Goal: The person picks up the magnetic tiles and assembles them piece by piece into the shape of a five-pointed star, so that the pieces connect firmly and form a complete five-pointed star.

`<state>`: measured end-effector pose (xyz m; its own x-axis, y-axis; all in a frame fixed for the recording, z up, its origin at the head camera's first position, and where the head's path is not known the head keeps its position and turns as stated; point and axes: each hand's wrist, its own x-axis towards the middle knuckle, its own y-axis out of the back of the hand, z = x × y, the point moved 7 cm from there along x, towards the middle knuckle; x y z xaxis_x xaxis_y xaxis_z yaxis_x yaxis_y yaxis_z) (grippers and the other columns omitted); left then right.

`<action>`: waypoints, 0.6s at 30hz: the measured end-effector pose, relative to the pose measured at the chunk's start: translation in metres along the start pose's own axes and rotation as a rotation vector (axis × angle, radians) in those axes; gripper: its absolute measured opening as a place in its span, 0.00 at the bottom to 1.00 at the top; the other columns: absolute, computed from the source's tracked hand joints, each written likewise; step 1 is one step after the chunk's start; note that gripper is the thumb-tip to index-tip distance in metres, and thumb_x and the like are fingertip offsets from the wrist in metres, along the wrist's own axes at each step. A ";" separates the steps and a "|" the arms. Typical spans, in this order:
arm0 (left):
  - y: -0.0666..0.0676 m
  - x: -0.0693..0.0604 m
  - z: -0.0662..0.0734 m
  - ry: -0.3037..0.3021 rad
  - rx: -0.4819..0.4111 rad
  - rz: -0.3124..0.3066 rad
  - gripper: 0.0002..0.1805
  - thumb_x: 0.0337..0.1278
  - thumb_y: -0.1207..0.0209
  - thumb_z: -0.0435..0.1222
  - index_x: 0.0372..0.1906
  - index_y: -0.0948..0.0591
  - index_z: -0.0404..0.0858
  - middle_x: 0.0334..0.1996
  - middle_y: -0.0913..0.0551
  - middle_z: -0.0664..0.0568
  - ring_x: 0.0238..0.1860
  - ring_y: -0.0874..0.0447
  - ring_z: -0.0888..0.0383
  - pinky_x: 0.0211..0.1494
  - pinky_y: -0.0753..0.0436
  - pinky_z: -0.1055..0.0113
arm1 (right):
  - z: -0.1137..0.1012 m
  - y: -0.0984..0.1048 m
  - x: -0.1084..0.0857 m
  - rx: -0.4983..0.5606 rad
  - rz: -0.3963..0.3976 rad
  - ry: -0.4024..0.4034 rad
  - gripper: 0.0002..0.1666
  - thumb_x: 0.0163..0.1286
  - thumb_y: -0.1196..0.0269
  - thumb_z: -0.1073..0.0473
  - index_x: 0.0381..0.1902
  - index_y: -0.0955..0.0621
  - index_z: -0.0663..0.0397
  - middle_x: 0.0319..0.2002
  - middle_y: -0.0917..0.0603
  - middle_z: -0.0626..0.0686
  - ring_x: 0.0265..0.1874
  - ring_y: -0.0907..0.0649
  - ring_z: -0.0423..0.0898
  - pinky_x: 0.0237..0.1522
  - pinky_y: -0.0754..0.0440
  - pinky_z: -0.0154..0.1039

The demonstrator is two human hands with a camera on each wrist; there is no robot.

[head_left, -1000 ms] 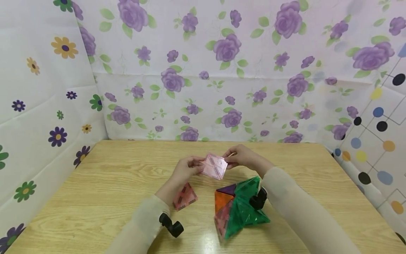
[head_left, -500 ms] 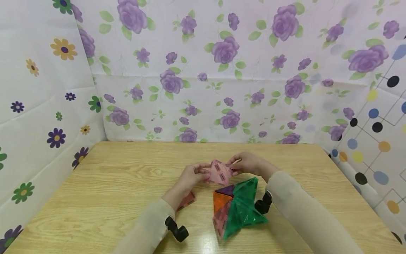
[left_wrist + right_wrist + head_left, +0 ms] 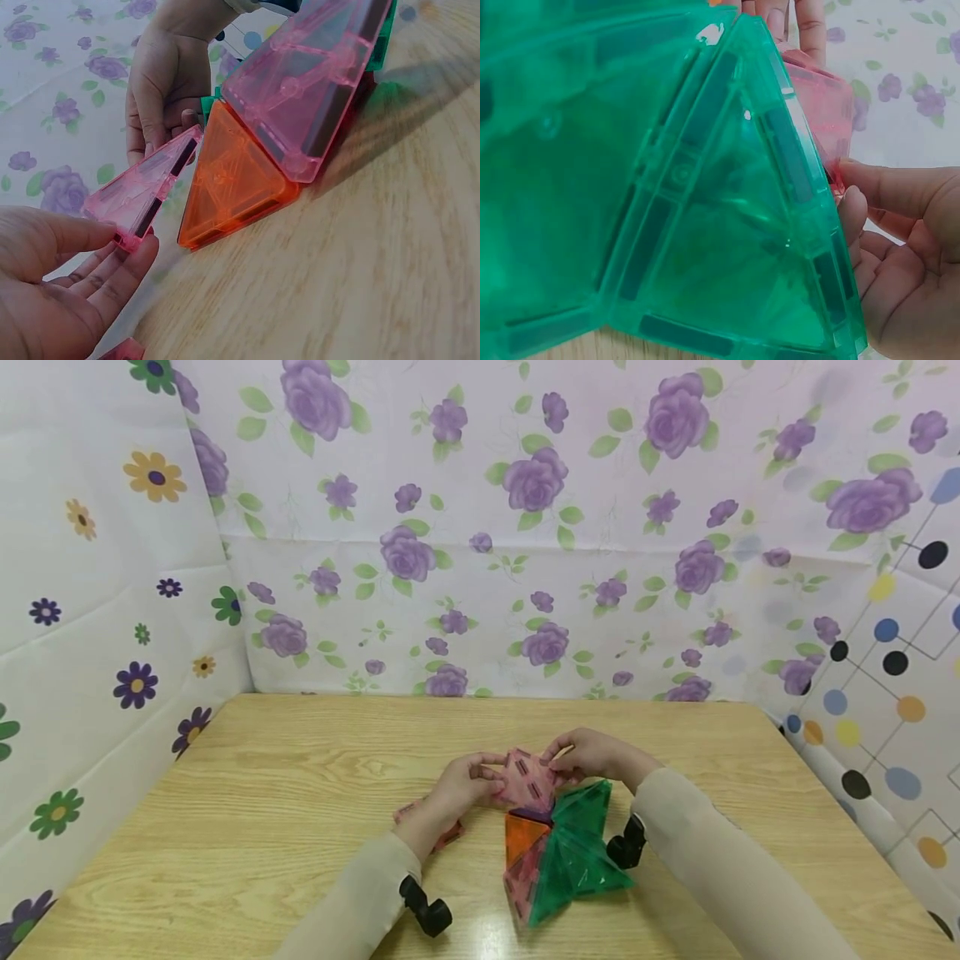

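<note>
Both hands hold a pink translucent magnetic tile piece (image 3: pixel 527 779), its triangular panels joined, just over the far side of a tile build. My left hand (image 3: pixel 467 789) pinches the piece's left corner between thumb and fingers. At the right corner, my right hand (image 3: pixel 596 756) pinches it with thumb and fingertips. The build below has green tiles (image 3: pixel 581 852), an orange triangle (image 3: pixel 525 835), a pink triangle (image 3: pixel 522 885) and a purple tile (image 3: pixel 531 815) partly covered by the held piece. In the left wrist view the held pink piece (image 3: pixel 146 187) is close to the orange triangle (image 3: pixel 234 180).
Another pink tile (image 3: pixel 450 836) lies on the wooden table (image 3: pixel 300 777), partly hidden under the left forearm. Flowered cloth (image 3: pixel 480 610) hangs behind the table. A black wrist camera sits on each sleeve.
Both hands have brought the pink piece down and slightly right, from beyond the build to its far edge by the purple tile. The piece's tilt has changed. The build looks unmoved.
</note>
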<state>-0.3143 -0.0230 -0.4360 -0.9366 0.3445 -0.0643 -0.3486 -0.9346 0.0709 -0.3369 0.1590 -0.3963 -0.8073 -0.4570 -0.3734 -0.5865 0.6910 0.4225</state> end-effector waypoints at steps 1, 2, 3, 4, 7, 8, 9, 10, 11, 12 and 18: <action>-0.001 0.000 -0.001 0.004 -0.005 -0.005 0.20 0.60 0.44 0.23 0.59 0.24 0.30 0.34 0.21 0.48 0.33 0.20 0.63 0.42 0.15 0.66 | 0.001 0.000 0.000 -0.001 -0.001 -0.003 0.12 0.72 0.46 0.67 0.48 0.22 0.68 0.26 0.16 0.53 0.23 0.19 0.41 0.28 0.21 0.33; -0.001 0.000 -0.001 0.003 -0.004 -0.011 0.20 0.60 0.44 0.23 0.59 0.24 0.29 0.34 0.21 0.48 0.33 0.21 0.63 0.42 0.15 0.66 | 0.001 0.000 0.001 -0.006 -0.003 -0.003 0.12 0.72 0.46 0.67 0.48 0.22 0.68 0.27 0.16 0.53 0.23 0.19 0.41 0.28 0.21 0.33; -0.002 -0.001 -0.001 0.007 -0.012 -0.016 0.21 0.60 0.45 0.23 0.59 0.25 0.29 0.34 0.22 0.48 0.33 0.20 0.62 0.42 0.14 0.65 | 0.002 0.000 0.001 -0.015 -0.007 0.001 0.12 0.72 0.46 0.67 0.48 0.22 0.68 0.27 0.16 0.53 0.23 0.20 0.41 0.28 0.21 0.33; -0.002 -0.001 -0.001 0.005 -0.013 -0.022 0.21 0.61 0.45 0.22 0.60 0.25 0.29 0.34 0.22 0.48 0.33 0.20 0.62 0.42 0.14 0.65 | 0.002 -0.001 0.001 -0.024 -0.011 0.005 0.12 0.72 0.46 0.67 0.48 0.22 0.68 0.27 0.16 0.53 0.24 0.20 0.41 0.29 0.21 0.33; -0.004 -0.002 -0.003 0.013 -0.019 -0.034 0.22 0.60 0.45 0.21 0.61 0.26 0.30 0.34 0.22 0.48 0.33 0.20 0.62 0.43 0.14 0.63 | 0.004 -0.001 0.001 -0.040 -0.022 0.011 0.11 0.71 0.46 0.67 0.47 0.21 0.67 0.29 0.17 0.53 0.26 0.20 0.41 0.30 0.21 0.33; -0.004 -0.002 -0.003 0.011 -0.015 -0.039 0.23 0.60 0.46 0.21 0.61 0.26 0.30 0.34 0.22 0.48 0.33 0.19 0.62 0.43 0.14 0.62 | 0.003 -0.002 0.000 -0.053 -0.032 0.022 0.11 0.72 0.46 0.66 0.47 0.21 0.66 0.29 0.17 0.53 0.26 0.20 0.41 0.31 0.21 0.33; -0.004 -0.002 -0.003 0.015 -0.015 -0.041 0.23 0.60 0.46 0.21 0.61 0.26 0.31 0.34 0.22 0.48 0.34 0.19 0.62 0.43 0.14 0.62 | 0.003 -0.002 0.000 -0.066 -0.043 0.033 0.11 0.72 0.46 0.66 0.47 0.21 0.66 0.30 0.17 0.52 0.27 0.20 0.41 0.31 0.21 0.33; -0.005 -0.002 -0.003 0.012 -0.009 -0.042 0.23 0.60 0.46 0.21 0.61 0.26 0.31 0.34 0.22 0.48 0.34 0.19 0.62 0.43 0.14 0.62 | 0.002 -0.002 -0.001 -0.073 -0.050 0.039 0.11 0.71 0.45 0.65 0.46 0.20 0.64 0.30 0.17 0.52 0.27 0.19 0.41 0.32 0.21 0.33; -0.005 -0.002 -0.003 0.008 -0.004 -0.042 0.23 0.59 0.46 0.21 0.61 0.26 0.30 0.34 0.22 0.48 0.34 0.19 0.62 0.43 0.14 0.61 | 0.000 -0.003 -0.002 -0.092 -0.063 0.059 0.10 0.72 0.45 0.64 0.45 0.20 0.64 0.30 0.16 0.51 0.28 0.19 0.41 0.32 0.21 0.33; -0.005 -0.002 -0.003 0.005 0.004 -0.039 0.23 0.59 0.46 0.21 0.61 0.26 0.30 0.34 0.22 0.47 0.34 0.20 0.62 0.43 0.14 0.62 | -0.001 -0.003 -0.002 -0.105 -0.068 0.067 0.10 0.72 0.45 0.63 0.44 0.20 0.63 0.30 0.16 0.51 0.28 0.18 0.41 0.32 0.21 0.33; -0.005 -0.002 -0.001 -0.036 0.096 -0.018 0.22 0.59 0.42 0.23 0.59 0.24 0.31 0.38 0.19 0.40 0.33 0.20 0.61 0.40 0.16 0.65 | -0.004 -0.005 -0.001 -0.188 -0.024 0.056 0.09 0.70 0.42 0.62 0.43 0.18 0.62 0.31 0.16 0.52 0.27 0.22 0.42 0.32 0.23 0.34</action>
<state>-0.3102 -0.0188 -0.4375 -0.9302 0.3658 -0.0312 -0.3657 -0.9159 0.1655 -0.3335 0.1539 -0.3943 -0.7922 -0.5060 -0.3412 -0.6033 0.5650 0.5628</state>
